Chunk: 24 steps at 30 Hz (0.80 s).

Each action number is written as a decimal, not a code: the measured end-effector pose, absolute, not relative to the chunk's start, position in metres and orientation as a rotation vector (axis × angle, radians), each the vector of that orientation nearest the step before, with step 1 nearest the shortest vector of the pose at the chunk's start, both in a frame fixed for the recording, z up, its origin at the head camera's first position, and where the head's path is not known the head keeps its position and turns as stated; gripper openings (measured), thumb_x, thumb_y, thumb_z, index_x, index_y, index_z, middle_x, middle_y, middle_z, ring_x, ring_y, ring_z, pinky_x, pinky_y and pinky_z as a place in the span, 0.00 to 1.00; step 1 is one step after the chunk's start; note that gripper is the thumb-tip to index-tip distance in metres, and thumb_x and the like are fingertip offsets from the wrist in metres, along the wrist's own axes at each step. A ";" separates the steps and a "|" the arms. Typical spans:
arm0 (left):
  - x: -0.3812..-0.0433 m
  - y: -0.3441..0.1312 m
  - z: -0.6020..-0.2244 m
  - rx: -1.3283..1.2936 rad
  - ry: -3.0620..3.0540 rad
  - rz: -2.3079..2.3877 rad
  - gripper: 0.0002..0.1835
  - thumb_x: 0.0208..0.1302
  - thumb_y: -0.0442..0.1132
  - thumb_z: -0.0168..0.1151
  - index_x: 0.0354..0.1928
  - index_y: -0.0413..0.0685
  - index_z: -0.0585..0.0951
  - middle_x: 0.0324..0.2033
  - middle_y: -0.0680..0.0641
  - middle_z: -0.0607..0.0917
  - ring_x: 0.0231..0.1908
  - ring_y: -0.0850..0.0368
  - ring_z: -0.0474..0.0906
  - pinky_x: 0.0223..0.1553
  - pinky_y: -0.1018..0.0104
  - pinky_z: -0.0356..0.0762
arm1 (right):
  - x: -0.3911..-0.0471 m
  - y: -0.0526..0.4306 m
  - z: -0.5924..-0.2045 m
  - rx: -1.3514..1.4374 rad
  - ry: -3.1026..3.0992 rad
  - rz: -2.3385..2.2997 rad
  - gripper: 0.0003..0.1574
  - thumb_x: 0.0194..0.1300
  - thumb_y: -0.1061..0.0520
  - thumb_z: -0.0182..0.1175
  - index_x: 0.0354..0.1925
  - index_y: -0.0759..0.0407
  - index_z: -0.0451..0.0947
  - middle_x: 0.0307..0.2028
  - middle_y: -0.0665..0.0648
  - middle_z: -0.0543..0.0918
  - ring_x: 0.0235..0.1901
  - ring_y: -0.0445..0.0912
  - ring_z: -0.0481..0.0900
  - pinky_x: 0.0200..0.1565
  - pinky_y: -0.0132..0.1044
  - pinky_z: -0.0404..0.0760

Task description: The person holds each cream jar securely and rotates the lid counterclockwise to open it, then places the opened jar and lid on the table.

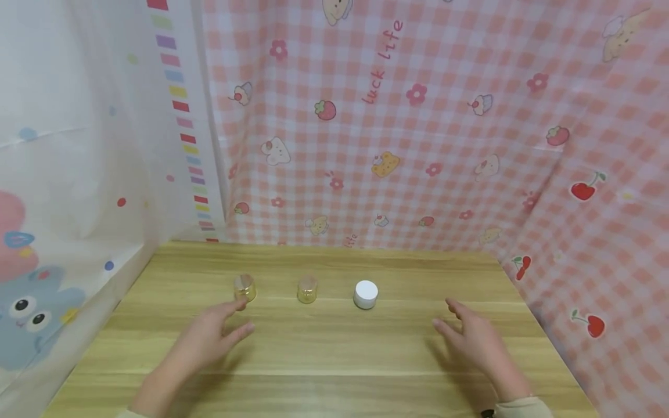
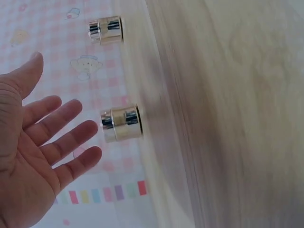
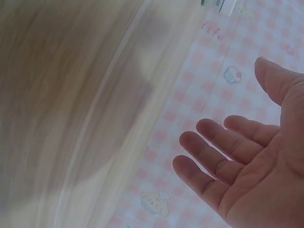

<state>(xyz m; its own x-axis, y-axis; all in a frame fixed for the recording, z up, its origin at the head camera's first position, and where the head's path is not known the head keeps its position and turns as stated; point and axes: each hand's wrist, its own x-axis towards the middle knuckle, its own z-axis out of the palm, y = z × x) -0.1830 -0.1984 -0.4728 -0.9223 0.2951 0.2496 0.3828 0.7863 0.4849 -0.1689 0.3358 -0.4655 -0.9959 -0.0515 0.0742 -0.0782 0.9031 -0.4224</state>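
Observation:
Three small round pieces stand in a row across the wooden table: a shiny gold cap-like cylinder (image 1: 245, 288) at the left, a second gold cylinder (image 1: 307, 289) in the middle, and a low white jar-like cylinder (image 1: 366, 295) to the right. My left hand (image 1: 206, 337) is nearest the left gold cylinder, its fingertips overlapping that piece's lower edge in the head view. In the left wrist view its fingers (image 2: 66, 137) are spread and hold nothing. My right hand (image 1: 475, 339) hovers right of the white cylinder, fingers relaxed, thumb apart, holding nothing.
The wooden table (image 1: 324, 348) reaches back to a pink checked cloth (image 1: 355, 133) hanging behind and to the right. A white patterned cloth (image 1: 78, 145) hangs along the left side. A dark band (image 1: 488, 413) shows at the right wrist.

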 end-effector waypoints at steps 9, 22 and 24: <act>-0.174 -0.192 -0.477 -0.533 -2.845 -0.820 0.34 0.71 0.52 0.71 0.71 0.39 0.78 0.64 0.37 0.86 0.64 0.33 0.82 0.66 0.34 0.79 | -0.164 0.325 -0.466 0.154 -2.977 0.668 0.48 0.77 0.35 0.62 0.76 0.67 0.67 0.65 0.73 0.82 0.60 0.73 0.82 0.58 0.70 0.83; -0.162 -0.177 -0.475 -0.548 -2.909 -0.913 0.34 0.71 0.52 0.71 0.72 0.41 0.77 0.66 0.41 0.85 0.67 0.37 0.81 0.67 0.38 0.80 | -0.158 0.308 -0.462 0.198 -3.011 0.709 0.47 0.75 0.37 0.64 0.76 0.66 0.68 0.66 0.72 0.82 0.62 0.70 0.83 0.61 0.69 0.82; -0.159 -0.174 -0.473 -0.534 -2.925 -0.932 0.34 0.71 0.53 0.71 0.72 0.42 0.77 0.67 0.41 0.84 0.67 0.37 0.81 0.67 0.37 0.79 | -0.156 0.305 -0.461 0.212 -3.014 0.712 0.46 0.75 0.38 0.65 0.76 0.65 0.69 0.65 0.71 0.83 0.62 0.70 0.83 0.61 0.68 0.82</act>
<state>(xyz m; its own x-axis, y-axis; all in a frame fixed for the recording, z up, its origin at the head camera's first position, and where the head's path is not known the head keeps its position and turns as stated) -0.1587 -0.1737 -0.4731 -0.9409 0.3142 0.1265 0.3294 0.7623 0.5571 -0.1564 0.3049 -0.4608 -0.9900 -0.1239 0.0680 -0.1412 0.8854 -0.4429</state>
